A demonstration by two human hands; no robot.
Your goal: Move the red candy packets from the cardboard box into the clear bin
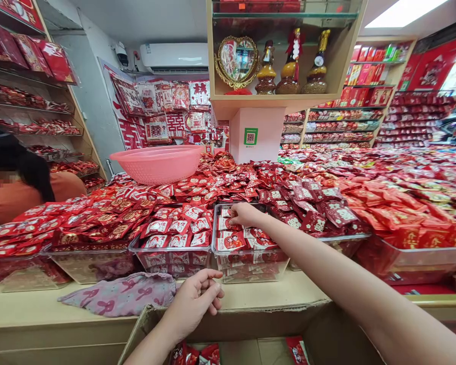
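Up at the far edge of the clear tray (251, 263) on the tabletop (41, 309), the right hand (245, 214) reaches in, fingertips curled down onto the red-and-white packets (231, 241); gripped or only touched, I cannot tell. Left hand (195, 299) is loosely clenched on nothing, resting at the rim of the cardboard box (266, 317), just beside a pink cloth (125, 294).

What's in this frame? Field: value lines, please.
setting: shop counter heaped with red wrapped sweets
left hand: loosely curled, empty-looking, over brown cardboard box
right hand: fingers on red-and-white sweet packets in clear plastic bin
nearby: pink plastic basin; pink patterned cloth
other person: orange top, far left
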